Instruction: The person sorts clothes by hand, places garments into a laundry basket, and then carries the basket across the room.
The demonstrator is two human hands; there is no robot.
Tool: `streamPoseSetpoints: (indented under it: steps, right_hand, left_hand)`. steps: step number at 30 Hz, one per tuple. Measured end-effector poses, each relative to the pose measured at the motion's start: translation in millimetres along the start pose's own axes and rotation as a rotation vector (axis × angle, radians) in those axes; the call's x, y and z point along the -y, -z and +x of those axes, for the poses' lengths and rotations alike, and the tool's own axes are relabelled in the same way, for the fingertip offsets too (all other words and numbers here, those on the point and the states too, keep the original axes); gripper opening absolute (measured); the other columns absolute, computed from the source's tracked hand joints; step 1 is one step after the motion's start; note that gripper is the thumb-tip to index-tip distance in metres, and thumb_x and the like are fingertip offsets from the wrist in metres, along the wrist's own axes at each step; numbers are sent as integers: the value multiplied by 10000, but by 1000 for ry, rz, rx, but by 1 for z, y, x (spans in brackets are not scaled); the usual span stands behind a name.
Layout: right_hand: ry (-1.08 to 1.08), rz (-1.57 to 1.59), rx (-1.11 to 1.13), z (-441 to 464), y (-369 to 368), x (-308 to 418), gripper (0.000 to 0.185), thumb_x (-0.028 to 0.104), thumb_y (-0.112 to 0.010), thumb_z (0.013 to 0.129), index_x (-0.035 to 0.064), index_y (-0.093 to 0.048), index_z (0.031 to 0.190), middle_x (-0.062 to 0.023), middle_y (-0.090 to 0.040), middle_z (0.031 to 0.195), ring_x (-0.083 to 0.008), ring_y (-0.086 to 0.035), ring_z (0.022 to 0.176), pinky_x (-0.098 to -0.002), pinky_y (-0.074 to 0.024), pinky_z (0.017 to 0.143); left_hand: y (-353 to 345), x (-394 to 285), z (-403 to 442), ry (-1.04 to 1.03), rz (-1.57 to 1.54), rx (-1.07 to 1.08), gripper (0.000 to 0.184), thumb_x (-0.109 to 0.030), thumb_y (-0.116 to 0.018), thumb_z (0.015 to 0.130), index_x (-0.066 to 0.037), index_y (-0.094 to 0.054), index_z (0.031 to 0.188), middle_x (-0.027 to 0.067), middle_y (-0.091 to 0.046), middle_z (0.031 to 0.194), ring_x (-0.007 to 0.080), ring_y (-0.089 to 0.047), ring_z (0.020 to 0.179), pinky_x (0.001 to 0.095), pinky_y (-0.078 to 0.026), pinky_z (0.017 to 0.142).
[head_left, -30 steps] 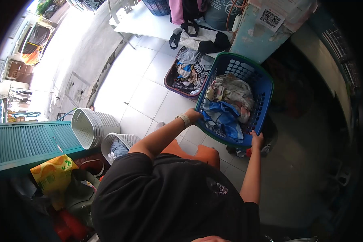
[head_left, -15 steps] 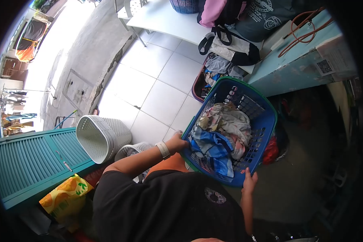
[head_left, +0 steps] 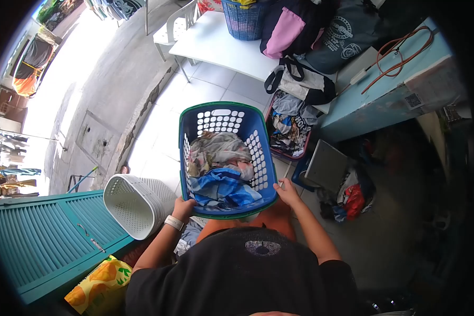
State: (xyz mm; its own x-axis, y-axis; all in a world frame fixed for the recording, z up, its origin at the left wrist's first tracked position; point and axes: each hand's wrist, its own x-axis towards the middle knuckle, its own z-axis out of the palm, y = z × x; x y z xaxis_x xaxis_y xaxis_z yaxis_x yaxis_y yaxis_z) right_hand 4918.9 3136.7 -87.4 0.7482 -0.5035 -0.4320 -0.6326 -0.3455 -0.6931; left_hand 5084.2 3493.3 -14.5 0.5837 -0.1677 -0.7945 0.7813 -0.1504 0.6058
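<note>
A blue laundry basket [head_left: 271,176] with a green rim is held up in front of my body, over the tiled floor. Inside it lie a crumpled pale patterned cloth [head_left: 221,150] and a blue checked cloth [head_left: 224,189]. My left hand [head_left: 184,209], below a white wristwatch [head_left: 174,223], is closed on the near left corner of the rim. On the near right side my right hand [head_left: 287,190] grips the basket as well. The fingers of both hands are partly hidden beneath or behind the basket.
White nested baskets [head_left: 137,205] stand at left beside a teal louvred door [head_left: 47,237]. A basket of clothes [head_left: 289,126] sits on the floor beyond mine. Behind are a white table [head_left: 216,45] and a light-blue cabinet [head_left: 384,100]. Clothes [head_left: 354,197] lie on the floor at right.
The blue basket has swung left and levelled out, with both hands still on it. The floor clothes and a grey panel at right have come into fuller view.
</note>
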Motion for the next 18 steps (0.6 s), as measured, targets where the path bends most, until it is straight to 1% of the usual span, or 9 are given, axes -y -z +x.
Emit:
streamPoseSetpoints:
  steps: [3, 4, 8, 10, 12, 13, 15, 16, 18]
  right_hand:
    - [86, -14, 41, 21, 8, -12, 460, 327, -608, 865, 43, -471, 1200, -178, -554, 1140, -248, -638, 847, -325, -500, 751]
    - [78, -42, 28, 27, 13, -23, 453, 328, -619, 847, 45, -493, 1178, -159, -576, 1119, -261, -633, 880, -343, -496, 773]
    - [-265, -312, 5, 31, 41, -100, 371, 307, -651, 796, 75, -584, 1077, -132, -637, 995, -280, -620, 910, -361, -484, 804]
    - [-573, -342, -15, 20, 53, -152, 326, 314, -649, 794, 73, -621, 1012, -153, -645, 981, -310, -615, 918, -380, -482, 809]
    - [-777, -397, 10, 8, 61, -195, 358, 307, -639, 802, 17, -623, 1012, -178, -642, 1002, -332, -607, 956, -392, -480, 819]
    - [-720, -722, 160, 9, 54, -249, 381, 307, -621, 821, -3, -608, 1041, -165, -648, 981, -304, -628, 843, -419, -506, 722]
    - [-1115, -234, 122, 3, 61, -218, 386, 328, -577, 838, 33, -633, 1081, -197, -629, 1075, -326, -611, 988, -411, -490, 831]
    - [-1130, -228, 141, 9, 55, -220, 386, 328, -577, 838, 33, -633, 1081, -197, -629, 1075, -326, -611, 988, -411, -490, 831]
    - [-1016, -138, 124, 35, 55, -220, 297, 261, -574, 870, 45, -590, 1074, -96, -636, 867, -205, -573, 623, -399, -476, 491]
  left_hand:
    - [26, -3, 44, -45, 45, -125, 217, 48, -532, 682, 49, -564, 896, 73, -567, 694, 177, -553, 547, 318, -464, 490]
    - [29, -11, 57, -43, 46, -153, 222, 49, -534, 679, 51, -565, 899, 68, -558, 685, 175, -537, 529, 318, -449, 473]
    - [35, -48, 108, -45, 114, -262, 252, 58, -539, 657, 65, -571, 906, 100, -574, 711, 211, -561, 551, 339, -477, 497]
    - [41, -63, 144, -32, 135, -309, 267, 72, -533, 645, 81, -568, 910, 138, -594, 759, 250, -594, 609, 366, -508, 544]
    - [47, -74, 180, -49, 95, -321, 243, 73, -540, 646, 77, -552, 888, 140, -576, 748, 252, -588, 584, 367, -506, 505]
    - [46, -86, 202, -65, 45, -328, 220, 75, -547, 647, 72, -536, 866, 142, -557, 737, 254, -582, 559, 368, -504, 466]
    - [58, -101, 244, 5, 154, -428, 232, 93, -536, 651, 75, -527, 882, 146, -559, 748, 263, -585, 554, 388, -508, 459]
    - [51, -117, 255, 12, 129, -421, 237, 95, -530, 661, 74, -522, 898, 146, -562, 753, 267, -588, 557, 395, -514, 461]
    - [46, -134, 291, 27, 115, -412, 258, 95, -513, 692, 58, -512, 947, 145, -572, 772, 274, -598, 568, 411, -535, 478]
